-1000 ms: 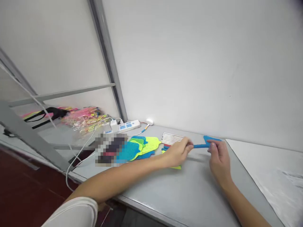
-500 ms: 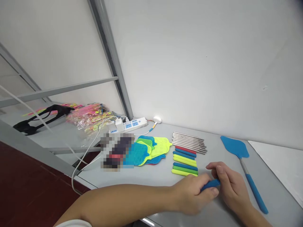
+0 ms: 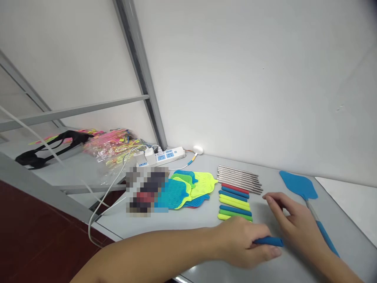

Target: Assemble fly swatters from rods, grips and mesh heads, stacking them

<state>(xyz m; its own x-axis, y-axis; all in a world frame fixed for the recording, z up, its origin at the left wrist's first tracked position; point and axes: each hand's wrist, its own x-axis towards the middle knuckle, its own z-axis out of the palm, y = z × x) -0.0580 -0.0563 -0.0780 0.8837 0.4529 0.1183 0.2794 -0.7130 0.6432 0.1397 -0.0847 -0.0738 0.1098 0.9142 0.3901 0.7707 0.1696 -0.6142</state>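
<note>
My left hand (image 3: pixel 247 243) is closed around a blue handle sleeve (image 3: pixel 269 241), whose end sticks out past my thumb and forefinger. My right hand (image 3: pixel 297 218) is apart from it, over the desk, with its fingers partly stretched and nothing visible in them. Its fingertips are close to a row of thin metal rods (image 3: pixel 240 179). Below the rods lie several coloured handle sleeves, among them a red sleeve (image 3: pixel 235 188), a yellow sleeve (image 3: pixel 234 202) and a green sleeve (image 3: pixel 235 213). Mesh fly swatter heads (image 3: pixel 203 184) in yellow, green and blue overlap in a pile further left.
A blue fly swatter (image 3: pixel 299 184) with a metal shaft lies to the right, partly behind my right forearm. Beside it is a white sheet (image 3: pixel 350 204). A power strip (image 3: pixel 165 156) with cables sits by the wall. Plastic-bagged items (image 3: pixel 108 145) and a black strap-like object (image 3: pixel 55 147) rest beyond the metal frame.
My right hand has moved off the blue sleeve's end and up toward the rods. My left hand keeps the sleeve, slightly lower and further right. The view has shifted a little.
</note>
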